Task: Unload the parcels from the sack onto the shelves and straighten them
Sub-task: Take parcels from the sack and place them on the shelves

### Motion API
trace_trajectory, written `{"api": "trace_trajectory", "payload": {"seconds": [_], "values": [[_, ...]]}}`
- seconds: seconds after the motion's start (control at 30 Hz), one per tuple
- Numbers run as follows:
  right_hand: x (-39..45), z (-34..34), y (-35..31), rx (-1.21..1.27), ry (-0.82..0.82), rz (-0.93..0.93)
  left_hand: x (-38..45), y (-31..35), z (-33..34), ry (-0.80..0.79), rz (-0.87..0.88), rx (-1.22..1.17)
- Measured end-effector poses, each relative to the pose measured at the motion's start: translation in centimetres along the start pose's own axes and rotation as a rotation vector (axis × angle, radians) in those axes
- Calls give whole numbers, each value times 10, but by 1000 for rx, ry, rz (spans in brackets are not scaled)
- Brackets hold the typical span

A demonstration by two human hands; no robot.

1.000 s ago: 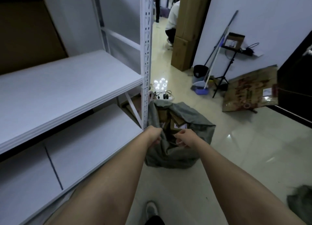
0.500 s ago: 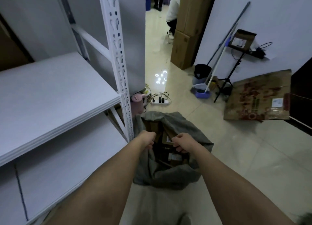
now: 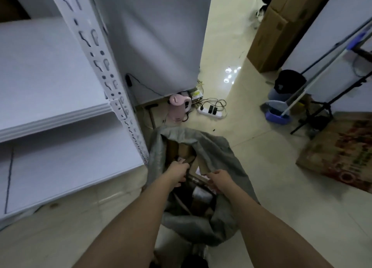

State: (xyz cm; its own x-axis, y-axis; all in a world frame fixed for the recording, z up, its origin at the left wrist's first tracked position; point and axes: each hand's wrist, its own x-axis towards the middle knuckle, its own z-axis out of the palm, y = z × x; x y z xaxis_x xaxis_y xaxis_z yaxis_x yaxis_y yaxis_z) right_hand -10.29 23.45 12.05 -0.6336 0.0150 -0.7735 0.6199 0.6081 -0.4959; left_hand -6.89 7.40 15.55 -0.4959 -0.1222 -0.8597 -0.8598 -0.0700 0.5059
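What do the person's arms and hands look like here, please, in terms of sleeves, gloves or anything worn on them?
Both arms are bare along the whole length in view, with no sleeve showing. The left hand and the right hand wear no gloves. No watch, bracelet or ring shows on either wrist or hand, though the picture is dim and slightly blurred, so small items could be missed.

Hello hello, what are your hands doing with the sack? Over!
Both hands, left hand and right hand, inside grey sack, on brown parcels. Shelves bare. Nothing blocking.
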Motion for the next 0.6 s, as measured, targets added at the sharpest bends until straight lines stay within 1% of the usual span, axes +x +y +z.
{"api": "trace_trajectory", "payload": {"seconds": [0.1,0.27,0.4,0.5,0.6], "values": [[42,0,17,-5,-8,29,45,-4,18,25,-21,-12],[135,23,50,148,-19,118,147,-23,47,36,-72,-4],[204,59,76,302,-46,210,228,-49,69,22,-74,-10],[247,82,95,467,-63,334,286,-69,84,20,-48,-2],[292,99,118,626,-19,337,332,-81,93,16,-18,-33]]}}
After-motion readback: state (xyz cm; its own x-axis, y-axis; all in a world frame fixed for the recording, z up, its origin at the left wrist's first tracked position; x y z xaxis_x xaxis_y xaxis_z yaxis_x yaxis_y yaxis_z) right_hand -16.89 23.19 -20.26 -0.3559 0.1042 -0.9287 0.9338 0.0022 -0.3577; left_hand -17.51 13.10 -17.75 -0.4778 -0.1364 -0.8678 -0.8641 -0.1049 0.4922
